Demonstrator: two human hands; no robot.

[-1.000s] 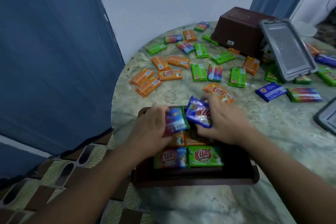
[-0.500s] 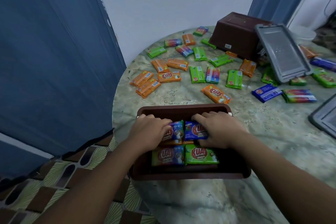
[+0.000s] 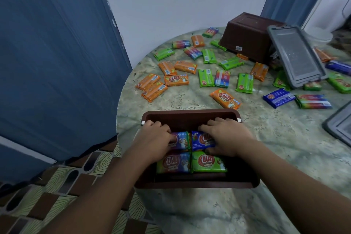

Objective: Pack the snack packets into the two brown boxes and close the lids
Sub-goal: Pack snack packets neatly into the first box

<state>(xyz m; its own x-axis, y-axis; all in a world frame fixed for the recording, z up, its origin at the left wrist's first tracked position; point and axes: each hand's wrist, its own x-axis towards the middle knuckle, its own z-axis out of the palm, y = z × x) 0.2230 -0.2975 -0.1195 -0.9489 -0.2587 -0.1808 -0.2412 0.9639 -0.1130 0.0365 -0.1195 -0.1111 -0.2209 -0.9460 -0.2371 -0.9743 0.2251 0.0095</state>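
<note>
An open brown box (image 3: 190,115) sits at the near edge of the round marble table. Inside lie two green packets (image 3: 207,161) at the front and a purple packet (image 3: 181,139) and a blue packet (image 3: 201,139) behind them. My left hand (image 3: 153,138) grips the purple packet, fingers curled over it. My right hand (image 3: 226,137) grips the blue packet, thumb under its near edge. A second brown box (image 3: 247,38) lies upside down at the far side. Many orange, green and rainbow packets (image 3: 176,80) lie scattered across the table.
A grey lid (image 3: 296,57) leans against the overturned box. Another grey lid (image 3: 340,125) pokes in at the right edge. A blue packet (image 3: 278,98) and a rainbow packet (image 3: 313,101) lie to the right. Blue curtains hang left and at the back right; patterned floor tiles lie below.
Both hands have brought the purple and blue packets from above the box rim down into the box and set them flat behind the green packets.
</note>
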